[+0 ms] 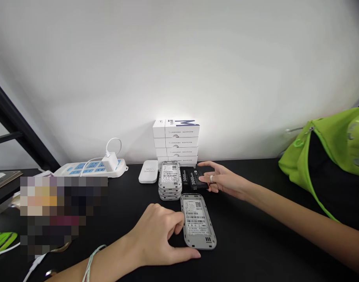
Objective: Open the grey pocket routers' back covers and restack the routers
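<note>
My left hand (157,237) is against a grey device casing (198,221) that lies on the black table. Its curled fingers touch the casing's left edge, and the thumb is at the bottom corner. Inside the casing's hollow, a white label with a QR code shows. Farther back, my right hand (219,178), wearing a ring, has its fingers around a black battery (197,181) marked 3000mAh. Another black battery (185,176) with the same marking lies just to its left. Beside the batteries stands a stack of similar casings (170,178), open side up.
White boxes (182,141) are stacked against the wall. A white rounded device (148,171) lies left of the casings. Farther left is a power strip (91,167) with a plugged-in charger (110,161). A green bag (332,145) stands at the right. The left foreground is partly pixelated.
</note>
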`<action>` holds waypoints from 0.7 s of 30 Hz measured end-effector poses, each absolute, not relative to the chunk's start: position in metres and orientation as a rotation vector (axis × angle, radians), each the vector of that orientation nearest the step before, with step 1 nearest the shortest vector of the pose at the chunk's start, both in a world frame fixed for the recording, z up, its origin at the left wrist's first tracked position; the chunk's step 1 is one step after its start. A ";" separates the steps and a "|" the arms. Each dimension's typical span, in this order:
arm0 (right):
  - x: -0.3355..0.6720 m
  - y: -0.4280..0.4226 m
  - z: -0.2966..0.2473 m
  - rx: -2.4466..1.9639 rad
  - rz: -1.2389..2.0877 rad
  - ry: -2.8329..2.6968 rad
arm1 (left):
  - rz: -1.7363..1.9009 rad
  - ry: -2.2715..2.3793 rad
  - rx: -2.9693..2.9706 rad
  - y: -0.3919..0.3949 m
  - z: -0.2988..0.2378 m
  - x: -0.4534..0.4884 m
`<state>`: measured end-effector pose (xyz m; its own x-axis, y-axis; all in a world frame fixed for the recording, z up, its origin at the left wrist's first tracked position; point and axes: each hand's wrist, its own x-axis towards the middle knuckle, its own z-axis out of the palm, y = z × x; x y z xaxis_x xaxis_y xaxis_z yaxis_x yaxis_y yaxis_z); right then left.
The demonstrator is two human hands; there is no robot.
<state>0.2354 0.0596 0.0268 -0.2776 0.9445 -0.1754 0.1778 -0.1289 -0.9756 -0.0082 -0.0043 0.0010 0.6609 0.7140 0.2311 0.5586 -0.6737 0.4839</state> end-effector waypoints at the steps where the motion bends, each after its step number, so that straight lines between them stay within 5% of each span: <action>1: 0.236 0.053 0.028 -1.264 1.486 -1.476 | 0.574 1.005 2.505 -0.004 0.001 -0.008; 8: 0.225 0.013 0.013 -1.123 1.404 -1.722 | 0.570 1.024 2.504 -0.005 0.003 -0.007; 15: 0.225 -0.003 0.009 -1.188 0.863 -2.123 | 0.556 1.034 2.513 -0.006 0.003 -0.007; 21: 0.229 -0.009 0.011 -1.194 0.910 -2.451 | 0.517 1.045 2.502 -0.005 0.004 -0.006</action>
